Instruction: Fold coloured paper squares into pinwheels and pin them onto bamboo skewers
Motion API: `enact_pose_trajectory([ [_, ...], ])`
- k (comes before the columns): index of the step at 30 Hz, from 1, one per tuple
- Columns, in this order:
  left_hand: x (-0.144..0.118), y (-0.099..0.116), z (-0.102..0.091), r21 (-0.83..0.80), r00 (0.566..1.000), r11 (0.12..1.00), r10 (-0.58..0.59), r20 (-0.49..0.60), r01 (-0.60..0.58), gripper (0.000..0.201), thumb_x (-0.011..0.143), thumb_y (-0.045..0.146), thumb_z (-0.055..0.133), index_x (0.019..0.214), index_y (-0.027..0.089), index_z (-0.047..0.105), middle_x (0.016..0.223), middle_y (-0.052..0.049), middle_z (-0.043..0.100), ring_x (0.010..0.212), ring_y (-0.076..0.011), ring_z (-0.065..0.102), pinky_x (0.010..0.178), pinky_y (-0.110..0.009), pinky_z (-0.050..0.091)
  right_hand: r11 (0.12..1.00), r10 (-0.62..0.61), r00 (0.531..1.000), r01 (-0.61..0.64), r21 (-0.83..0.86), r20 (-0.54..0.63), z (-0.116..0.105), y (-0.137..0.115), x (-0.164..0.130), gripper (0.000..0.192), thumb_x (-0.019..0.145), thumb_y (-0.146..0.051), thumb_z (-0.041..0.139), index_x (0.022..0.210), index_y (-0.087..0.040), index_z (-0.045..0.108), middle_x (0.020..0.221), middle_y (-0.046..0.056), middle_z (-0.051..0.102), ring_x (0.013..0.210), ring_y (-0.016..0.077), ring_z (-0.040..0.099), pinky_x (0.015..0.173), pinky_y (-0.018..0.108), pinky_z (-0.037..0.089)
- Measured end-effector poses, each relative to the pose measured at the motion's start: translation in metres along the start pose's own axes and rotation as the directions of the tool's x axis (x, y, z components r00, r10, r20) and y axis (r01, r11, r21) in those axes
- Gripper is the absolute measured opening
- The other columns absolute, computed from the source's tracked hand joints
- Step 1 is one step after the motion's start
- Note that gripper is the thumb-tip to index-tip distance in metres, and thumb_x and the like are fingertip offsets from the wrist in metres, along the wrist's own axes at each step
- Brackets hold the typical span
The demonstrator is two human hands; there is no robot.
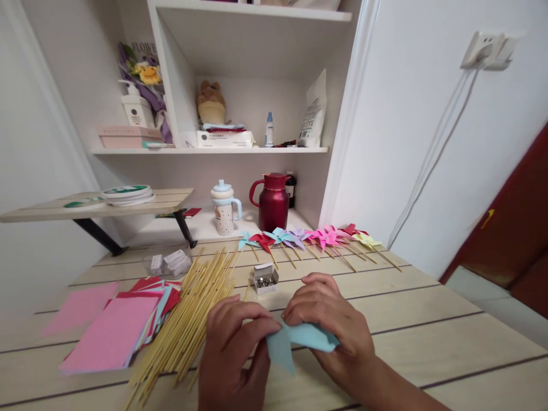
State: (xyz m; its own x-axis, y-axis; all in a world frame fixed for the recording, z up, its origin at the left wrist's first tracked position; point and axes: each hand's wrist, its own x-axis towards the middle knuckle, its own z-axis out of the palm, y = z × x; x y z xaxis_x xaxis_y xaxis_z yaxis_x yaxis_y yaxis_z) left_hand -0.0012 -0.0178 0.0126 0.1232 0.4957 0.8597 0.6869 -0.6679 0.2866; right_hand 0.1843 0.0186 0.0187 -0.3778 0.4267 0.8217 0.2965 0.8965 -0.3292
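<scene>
Pinching between both hands, left [233, 337] and right [327, 319]: light-blue paper [299, 339].

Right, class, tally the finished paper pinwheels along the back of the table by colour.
Blue pinwheels: 2
Red pinwheels: 2
Lilac pinwheel: 1
Pink pinwheels: 2, overlapping, so hard to separate
Yellow pinwheel: 1
Total: 8
</scene>
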Motion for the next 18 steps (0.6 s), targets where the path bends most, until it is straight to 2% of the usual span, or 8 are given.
enact_pose_trajectory([
  [7,-0.006,0.000,0.016,-0.066,0.987,0.985,-0.161,0.008,0.161,0.020,0.078,0.007,0.063,0.085,0.026,0.066,0.086,0.001,0.068,0.085,-0.0180,0.063,0.079,-0.035,0.048,0.997,-0.040,0.999,0.041,-0.067,0.017,0.002,0.016,-0.002,0.019,0.083,-0.008,0.058,0.090,-0.025,0.061,0.080,0.000,0.072,0.075,0.0186,0.067,0.091,0.044,0.041],
  [10,-0.008,0.000,0.019,-0.085,0.961,0.958,-0.277,-0.006,0.275,0.017,0.080,0.014,0.067,0.095,0.024,0.066,0.094,-0.002,0.070,0.092,-0.0198,0.063,0.085,-0.037,0.048,0.998,-0.003,1.000,0.001,-0.063,-0.027,0.001,0.027,-0.005,0.015,0.083,-0.012,0.062,0.088,-0.026,0.064,0.079,0.001,0.072,0.074,0.0200,0.066,0.091,0.045,0.042],
  [12,-0.007,-0.001,0.018,-0.082,0.925,0.924,-0.377,-0.047,0.373,0.018,0.083,0.016,0.064,0.100,0.023,0.065,0.092,-0.002,0.069,0.088,-0.0188,0.063,0.083,-0.037,0.048,0.998,0.049,0.995,-0.053,-0.043,-0.084,0.000,0.035,-0.006,0.012,0.083,-0.015,0.065,0.087,-0.026,0.066,0.081,0.002,0.072,0.077,0.0214,0.067,0.090,0.044,0.044],
  [14,-0.006,-0.002,0.016,-0.089,0.901,0.904,-0.425,-0.087,0.418,0.016,0.088,0.018,0.059,0.102,0.022,0.064,0.090,-0.003,0.070,0.085,-0.0178,0.063,0.083,-0.036,0.048,0.992,0.121,0.982,-0.126,-0.028,-0.144,-0.001,0.043,-0.009,0.007,0.082,-0.020,0.067,0.086,-0.026,0.066,0.081,0.003,0.072,0.080,0.0231,0.066,0.083,0.041,0.048],
  [16,-0.005,-0.003,0.014,-0.097,0.888,0.893,-0.448,-0.108,0.439,0.015,0.091,0.019,0.054,0.100,0.022,0.065,0.091,-0.004,0.070,0.085,-0.0177,0.064,0.083,-0.035,0.049,0.965,0.243,0.954,-0.256,-0.055,-0.178,-0.003,0.048,-0.011,0.003,0.082,-0.029,0.068,0.083,-0.026,0.067,0.083,0.005,0.071,0.080,0.0237,0.065,0.075,0.036,0.050],
  [18,-0.005,-0.005,0.013,-0.102,0.884,0.890,-0.454,-0.114,0.444,0.016,0.092,0.021,0.051,0.097,0.021,0.066,0.090,-0.004,0.071,0.086,-0.0182,0.066,0.081,-0.034,0.050,0.924,0.362,0.909,-0.379,-0.048,-0.206,-0.004,0.053,-0.014,0.012,0.080,-0.037,0.069,0.081,-0.025,0.067,0.086,0.005,0.071,0.078,0.0233,0.066,0.072,0.033,0.051],
])
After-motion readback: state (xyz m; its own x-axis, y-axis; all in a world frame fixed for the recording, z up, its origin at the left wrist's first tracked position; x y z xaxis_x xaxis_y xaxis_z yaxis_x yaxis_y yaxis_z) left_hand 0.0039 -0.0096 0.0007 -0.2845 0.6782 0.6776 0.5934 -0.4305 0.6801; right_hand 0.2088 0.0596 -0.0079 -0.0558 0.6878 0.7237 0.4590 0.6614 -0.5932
